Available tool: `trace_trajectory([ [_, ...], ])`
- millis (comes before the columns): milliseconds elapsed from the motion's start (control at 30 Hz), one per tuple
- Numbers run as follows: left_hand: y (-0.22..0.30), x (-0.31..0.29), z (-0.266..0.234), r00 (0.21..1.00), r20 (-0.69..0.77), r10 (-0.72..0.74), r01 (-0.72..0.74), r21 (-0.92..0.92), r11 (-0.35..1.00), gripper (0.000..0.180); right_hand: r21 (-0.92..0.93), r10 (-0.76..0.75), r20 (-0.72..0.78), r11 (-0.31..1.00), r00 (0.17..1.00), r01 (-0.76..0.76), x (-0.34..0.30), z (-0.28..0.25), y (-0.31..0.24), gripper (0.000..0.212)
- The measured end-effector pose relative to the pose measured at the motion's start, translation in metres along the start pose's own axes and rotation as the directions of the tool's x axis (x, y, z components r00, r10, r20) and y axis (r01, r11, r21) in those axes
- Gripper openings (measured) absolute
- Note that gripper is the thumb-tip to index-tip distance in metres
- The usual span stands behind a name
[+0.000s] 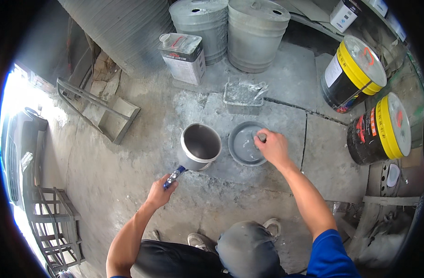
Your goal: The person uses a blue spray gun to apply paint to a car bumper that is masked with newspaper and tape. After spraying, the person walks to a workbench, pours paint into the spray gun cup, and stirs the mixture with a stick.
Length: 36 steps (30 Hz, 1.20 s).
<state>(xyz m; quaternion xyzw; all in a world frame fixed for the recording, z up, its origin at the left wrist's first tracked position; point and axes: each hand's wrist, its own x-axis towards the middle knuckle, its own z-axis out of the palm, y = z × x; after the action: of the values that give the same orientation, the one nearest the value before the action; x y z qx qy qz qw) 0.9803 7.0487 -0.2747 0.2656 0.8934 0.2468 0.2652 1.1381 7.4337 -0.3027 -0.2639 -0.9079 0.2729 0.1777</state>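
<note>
Left hand [160,192] is closed around a blue handle [174,176], near-left of centre. The handle is attached to a grey metal pot [200,146] with a white rim. The pot is seen tilted, mouth toward the camera, base on the concrete floor [128,153]. Interior looks dark grey; contents cannot be made out.

Right hand [272,147] is clenched over a small dark object [262,137], held at the right edge of a shallow round grey basin [245,143]. What the object is cannot be told. The basin is set on the floor just right of the pot, rims nearly touching. A grey coating is seen inside it.

Just beyond the basin, a rectangular grey tray [242,96] is placed, crusted with pale residue.

Far side: a square white-and-grey can [184,56] with a small cap is stood left of two large grey drums [230,30], which are packed side by side.

Right side: two black pails with yellow lids [367,99] are seen leaning, one farther, one nearer. A white box [344,15] is located at far right.

Left side: a metal frame [101,109] is laid on the floor; a metal rack [54,222] is positioned near-left by the bright opening.

The person is crouched; knees in dark trousers [212,257] and a shoe [273,227] are visible at the near edge.
</note>
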Motion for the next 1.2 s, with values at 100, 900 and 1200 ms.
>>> trace_trajectory([
  [100, 0.013, 0.013, 0.002, 1.0, 0.019, -0.022, 0.02, 0.11, 0.994, 0.035, 0.229, 0.183, 0.222, 0.945, 0.958, -0.234, 0.0, -0.018, 0.012, 0.019],
  [900, 0.079, 0.041, 0.01, 0.977, 0.178, -0.117, 0.044, 0.372, 0.927, 0.066, 0.952, 0.365, 0.179, 0.169, 0.913, -0.254, -0.017, -0.046, -0.042, 0.021],
  [1200, 0.072, 0.045, 0.015, 0.978, 0.195, -0.076, 0.003, 0.347, 0.938, 0.064, 0.929, 0.295, 0.215, 0.231, 0.931, -0.288, -0.017, -0.049, -0.038, 0.026],
])
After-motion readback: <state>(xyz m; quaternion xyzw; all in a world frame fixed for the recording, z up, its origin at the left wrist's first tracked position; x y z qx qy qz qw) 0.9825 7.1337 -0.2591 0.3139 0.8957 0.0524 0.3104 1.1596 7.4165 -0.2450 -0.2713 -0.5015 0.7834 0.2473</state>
